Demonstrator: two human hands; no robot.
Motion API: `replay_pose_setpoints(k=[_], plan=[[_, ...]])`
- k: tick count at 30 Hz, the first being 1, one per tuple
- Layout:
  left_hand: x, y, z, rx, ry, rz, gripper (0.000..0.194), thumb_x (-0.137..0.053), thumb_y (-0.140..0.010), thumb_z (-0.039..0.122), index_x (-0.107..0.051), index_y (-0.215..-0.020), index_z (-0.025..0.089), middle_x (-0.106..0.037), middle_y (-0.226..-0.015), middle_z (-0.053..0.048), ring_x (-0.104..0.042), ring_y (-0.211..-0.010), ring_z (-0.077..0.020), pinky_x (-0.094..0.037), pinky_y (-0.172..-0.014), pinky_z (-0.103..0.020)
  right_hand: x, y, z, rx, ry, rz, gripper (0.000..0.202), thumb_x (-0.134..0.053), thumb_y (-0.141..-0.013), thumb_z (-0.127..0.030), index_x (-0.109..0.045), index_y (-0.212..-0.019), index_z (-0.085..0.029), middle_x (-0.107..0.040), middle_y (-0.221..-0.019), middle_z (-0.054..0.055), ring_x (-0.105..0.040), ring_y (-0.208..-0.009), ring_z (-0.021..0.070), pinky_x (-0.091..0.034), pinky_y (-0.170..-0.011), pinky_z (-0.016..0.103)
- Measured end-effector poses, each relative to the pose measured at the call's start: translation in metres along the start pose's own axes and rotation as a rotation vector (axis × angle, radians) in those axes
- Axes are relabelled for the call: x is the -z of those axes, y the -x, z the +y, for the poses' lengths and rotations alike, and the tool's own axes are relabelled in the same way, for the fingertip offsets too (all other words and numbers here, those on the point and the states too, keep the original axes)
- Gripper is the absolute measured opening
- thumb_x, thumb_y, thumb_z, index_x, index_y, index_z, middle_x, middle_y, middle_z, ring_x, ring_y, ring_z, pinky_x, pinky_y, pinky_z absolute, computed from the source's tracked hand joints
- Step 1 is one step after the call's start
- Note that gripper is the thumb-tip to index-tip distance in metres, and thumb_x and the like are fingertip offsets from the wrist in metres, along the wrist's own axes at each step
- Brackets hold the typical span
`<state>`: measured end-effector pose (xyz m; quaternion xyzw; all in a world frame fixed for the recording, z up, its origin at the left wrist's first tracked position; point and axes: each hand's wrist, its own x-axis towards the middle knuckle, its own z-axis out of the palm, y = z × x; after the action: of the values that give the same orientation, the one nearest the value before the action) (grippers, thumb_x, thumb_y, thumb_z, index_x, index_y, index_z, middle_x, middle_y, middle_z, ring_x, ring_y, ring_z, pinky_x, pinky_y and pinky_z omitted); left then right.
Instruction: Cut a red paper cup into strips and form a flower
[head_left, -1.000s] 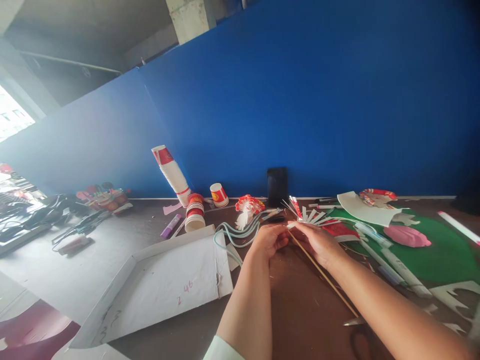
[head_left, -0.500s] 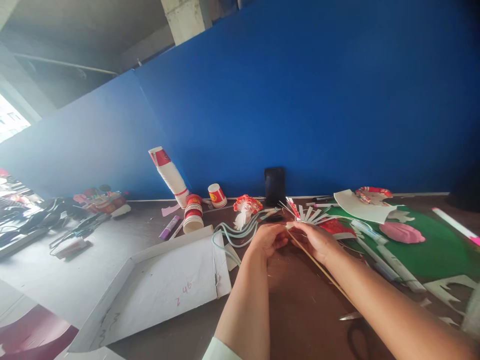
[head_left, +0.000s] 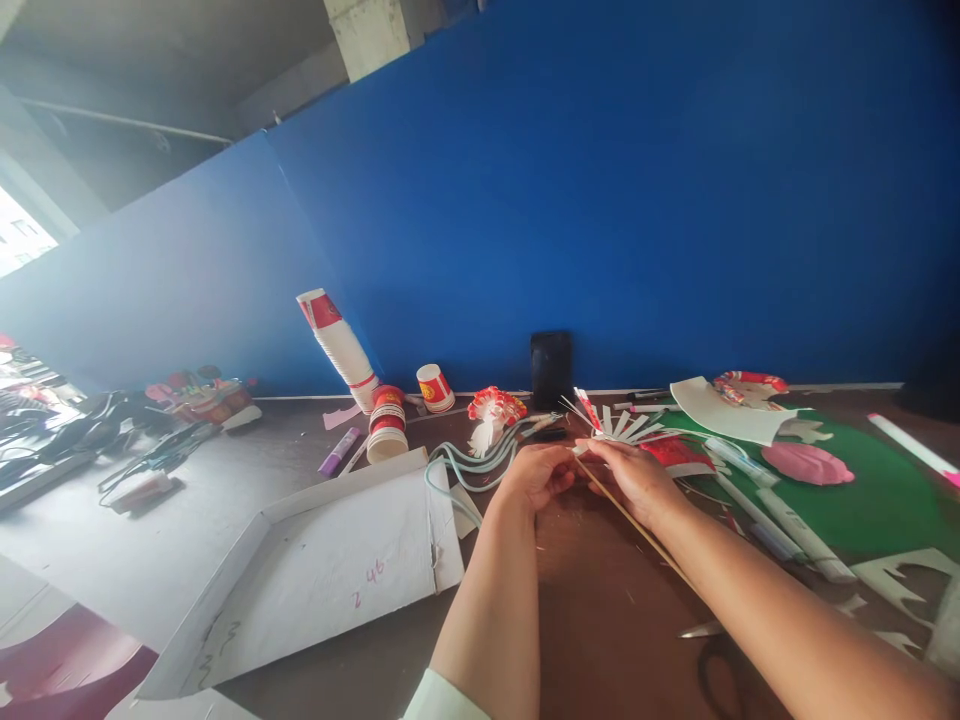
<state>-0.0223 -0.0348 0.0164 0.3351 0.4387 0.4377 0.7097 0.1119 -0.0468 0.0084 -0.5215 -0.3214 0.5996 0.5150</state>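
My left hand (head_left: 541, 476) and my right hand (head_left: 631, 480) meet above the brown table, fingers pinched together. A thin wooden stick (head_left: 628, 518) slants from the fingertips down under my right forearm. At its upper end, a small white piece (head_left: 577, 450), perhaps paper, shows between both hands. My right fingers hold the stick near that end; my left fingertips press on the white piece, partly hidden. Just beyond my right hand lies a red and white paper cup cut into strips (head_left: 679, 457). Scissors (head_left: 716, 660) lie partly under my right forearm.
A white cardboard tray (head_left: 322, 590) lies at left, beside pale cords (head_left: 461, 460). Stacked paper cups (head_left: 341, 345) lean near the blue partition (head_left: 600, 200). A red-white paper flower (head_left: 495, 410) and a black box (head_left: 551, 370) stand behind. Markers (head_left: 806, 535) and a green sheet (head_left: 885, 490) lie right.
Both hands stay pinched at the stick's upper end with hardly any movement. The whole view has shifted very slightly.
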Motion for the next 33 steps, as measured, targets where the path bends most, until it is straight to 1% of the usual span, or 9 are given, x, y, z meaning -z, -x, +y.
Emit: replay_pose_setpoints(k=[4, 8, 14, 20, 26, 28, 30, 33], plan=[[-0.0007, 0.0001, 0.0, 0.002, -0.01, 0.025, 0.008, -0.064, -0.07, 0.007, -0.062, -0.063, 0.01, -0.048, -0.05, 0.002, -0.045, -0.048, -0.0056, -0.04, -0.05, -0.017, -0.0002, 0.0015, -0.0009, 0.006, 0.011, 0.003, 0.014, -0.067, -0.071, -0.027, -0.073, -0.083, -0.024, -0.076, -0.082, 0.001, -0.069, -0.058, 0.0156, -0.05, -0.043, 0.022], [-0.0005, 0.0001, -0.0006, 0.009, -0.019, 0.037, 0.011, -0.066, -0.07, 0.008, -0.06, -0.061, 0.011, -0.047, -0.05, 0.003, -0.044, -0.047, -0.005, -0.041, -0.05, -0.017, 0.0004, 0.0017, -0.0013, 0.01, 0.022, -0.004, 0.015, -0.069, -0.07, -0.028, -0.074, -0.085, -0.025, -0.076, -0.081, 0.001, -0.07, -0.061, 0.0174, -0.052, -0.045, 0.024], [0.0012, -0.0009, -0.0012, 0.016, -0.025, 0.043, 0.009, -0.064, -0.07, 0.006, -0.061, -0.062, 0.01, -0.049, -0.05, 0.002, -0.045, -0.047, -0.005, -0.041, -0.05, -0.017, 0.0006, 0.0056, -0.006, 0.0, 0.043, -0.032, 0.017, -0.07, -0.07, -0.031, -0.074, -0.087, -0.027, -0.076, -0.086, 0.0, -0.071, -0.067, 0.0197, -0.055, -0.049, 0.027], [-0.0002, -0.0014, -0.0006, 0.032, -0.034, 0.064, 0.009, -0.061, -0.07, 0.005, -0.062, -0.062, 0.009, -0.049, -0.05, 0.001, -0.047, -0.046, -0.0057, -0.041, -0.047, -0.017, -0.0018, 0.0098, -0.0091, 0.02, 0.071, -0.022, 0.012, -0.071, -0.07, -0.029, -0.073, -0.081, -0.027, -0.075, -0.082, 0.0, -0.071, -0.066, 0.0197, -0.056, -0.051, 0.028], [-0.0015, -0.0025, -0.0014, 0.04, -0.04, 0.083, 0.007, -0.065, -0.067, 0.006, -0.062, -0.061, 0.009, -0.049, -0.05, 0.001, -0.046, -0.045, -0.0054, -0.041, -0.045, -0.016, -0.0006, 0.0057, -0.007, 0.08, 0.133, -0.019, 0.009, -0.07, -0.071, -0.031, -0.074, -0.079, -0.029, -0.074, -0.078, -0.001, -0.07, -0.067, 0.0206, -0.057, -0.055, 0.031], [-0.0015, -0.0027, -0.0019, 0.041, -0.042, 0.084, 0.006, -0.066, -0.066, 0.006, -0.062, -0.062, 0.009, -0.051, -0.051, 0.001, -0.047, -0.045, -0.0054, -0.041, -0.045, -0.016, 0.0002, 0.0058, -0.008, 0.13, 0.219, -0.007, 0.008, -0.07, -0.071, -0.032, -0.075, -0.077, -0.029, -0.073, -0.074, -0.001, -0.069, -0.067, 0.0205, -0.056, -0.054, 0.03], [-0.0016, -0.0029, -0.0024, 0.046, -0.04, 0.094, 0.006, -0.068, -0.066, 0.006, -0.063, -0.063, 0.009, -0.053, -0.053, 0.0, -0.048, -0.046, -0.0053, -0.041, -0.045, -0.016, 0.0007, 0.0068, -0.0094, 0.217, 0.352, 0.007, 0.008, -0.07, -0.072, -0.034, -0.075, -0.073, -0.028, -0.072, -0.069, -0.002, -0.069, -0.067, 0.0198, -0.054, -0.053, 0.027], [-0.0017, -0.0034, -0.003, 0.052, -0.036, 0.107, 0.008, -0.071, -0.065, 0.007, -0.063, -0.064, 0.009, -0.053, -0.053, 0.0, -0.048, -0.046, -0.0049, -0.041, -0.045, -0.015, 0.0013, 0.008, -0.0098, 0.303, 0.476, 0.022, 0.014, -0.066, -0.075, -0.038, -0.075, -0.071, -0.028, -0.071, -0.066, -0.002, -0.067, -0.066, 0.0182, -0.053, -0.053, 0.025]])
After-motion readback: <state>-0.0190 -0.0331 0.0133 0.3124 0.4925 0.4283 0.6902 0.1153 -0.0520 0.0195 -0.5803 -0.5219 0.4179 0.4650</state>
